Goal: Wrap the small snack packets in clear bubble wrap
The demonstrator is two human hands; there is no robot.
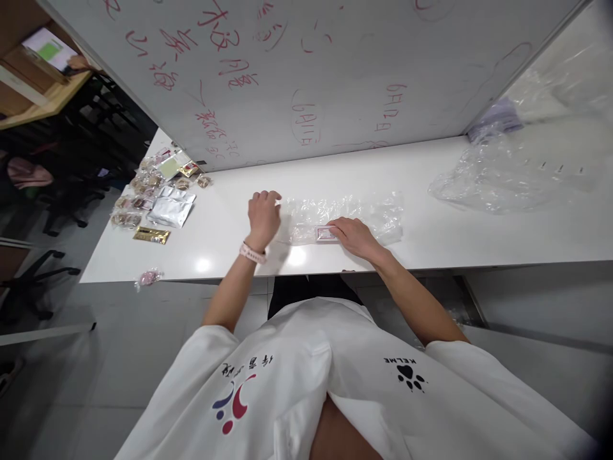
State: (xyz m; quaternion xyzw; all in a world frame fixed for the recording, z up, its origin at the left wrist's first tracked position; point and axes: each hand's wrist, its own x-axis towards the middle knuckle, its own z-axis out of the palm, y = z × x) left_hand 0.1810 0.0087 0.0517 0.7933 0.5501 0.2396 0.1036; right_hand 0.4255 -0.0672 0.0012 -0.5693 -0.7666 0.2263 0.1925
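Note:
A long strip of clear, crinkled plastic wrap (306,211) lies across the white table in front of me. My left hand (264,216), with a pink band on its wrist, is at the wrap's left end, its fingers curled closed on the edge. A small white box with a pink border (324,234) sits near the wrap's front edge. The fingers of my right hand (353,235) close over the box's right end and hide part of it. I cannot tell whether the box lies on top of the wrap or under a layer of it.
At the table's left end are several small wrapped snacks (138,185), a silver pouch (172,206) and a gold packet (152,235). A pink wrapped item (148,278) appears beyond the front edge. A whiteboard (345,76) stands behind; large clear plastic (493,172) lies right.

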